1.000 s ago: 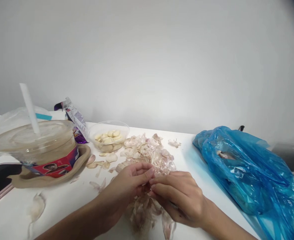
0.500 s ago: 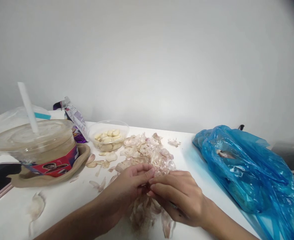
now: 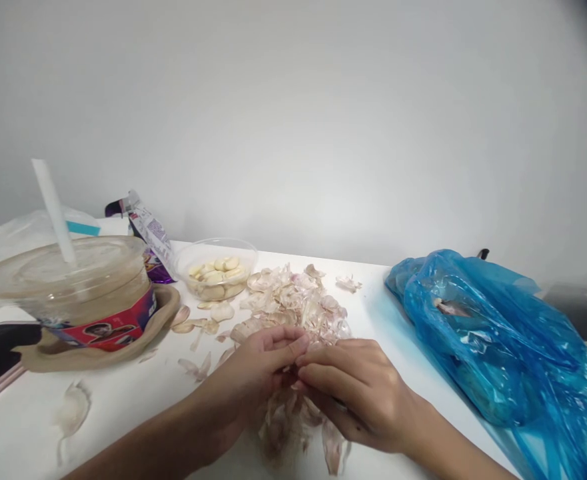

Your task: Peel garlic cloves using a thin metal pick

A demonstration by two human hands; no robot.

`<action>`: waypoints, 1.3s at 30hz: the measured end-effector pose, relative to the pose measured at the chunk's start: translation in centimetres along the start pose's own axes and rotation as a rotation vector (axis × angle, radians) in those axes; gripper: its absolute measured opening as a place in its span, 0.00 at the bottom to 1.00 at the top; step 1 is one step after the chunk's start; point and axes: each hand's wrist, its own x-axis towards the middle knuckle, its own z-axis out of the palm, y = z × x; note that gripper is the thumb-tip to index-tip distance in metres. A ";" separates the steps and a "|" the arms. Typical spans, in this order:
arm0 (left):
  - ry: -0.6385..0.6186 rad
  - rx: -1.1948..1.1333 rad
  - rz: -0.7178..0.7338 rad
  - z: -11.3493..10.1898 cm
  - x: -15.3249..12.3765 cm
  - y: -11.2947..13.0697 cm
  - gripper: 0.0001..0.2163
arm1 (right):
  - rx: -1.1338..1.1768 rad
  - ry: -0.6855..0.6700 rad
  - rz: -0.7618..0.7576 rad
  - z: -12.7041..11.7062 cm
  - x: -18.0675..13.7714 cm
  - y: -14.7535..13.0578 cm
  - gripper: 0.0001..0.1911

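My left hand (image 3: 268, 363) and my right hand (image 3: 360, 387) meet fingertip to fingertip above a heap of garlic skins (image 3: 293, 300). Both are closed in a pinch, thumbs and forefingers pressed close together. Whatever lies between the fingers is hidden behind them. More papery garlic skins (image 3: 278, 427) lie beneath and in front of the hands. Beyond the left hand, a clear plastic bowl (image 3: 179, 257) holds several peeled garlic cloves (image 3: 216, 273). Loose cloves and bits of skin (image 3: 222, 311) are scattered between the bowl and my left hand.
At left, a lidded drink cup (image 3: 108, 293) with a white straw sits in a cardboard holder (image 3: 166, 313), beside a dark phone-like device (image 3: 0, 353). A purple snack wrapper (image 3: 156, 243) stands behind. A blue plastic bag (image 3: 473, 333) covers the table's right side. A wall rises behind.
My hands keep the same pinched pose, with only a very slight shift of the fingers. The whole view has shifted a little; nothing else has visibly moved.
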 end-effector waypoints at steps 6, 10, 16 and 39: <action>-0.009 0.021 -0.016 -0.1 0.2 -0.2 0.08 | 0.017 -0.064 0.008 0.2 -0.3 0.1 0.08; -0.018 0.025 -0.030 -0.1 0.2 -0.2 0.07 | 0.018 -0.048 -0.003 0.3 -0.3 0.1 0.08; -0.019 -0.020 -0.019 0.0 0.1 0.0 0.08 | 0.020 0.002 -0.026 0.0 -0.3 0.0 0.08; 0.064 -0.169 0.055 0.7 0.0 0.8 0.08 | -0.025 0.347 0.049 -0.7 -0.4 -0.1 0.12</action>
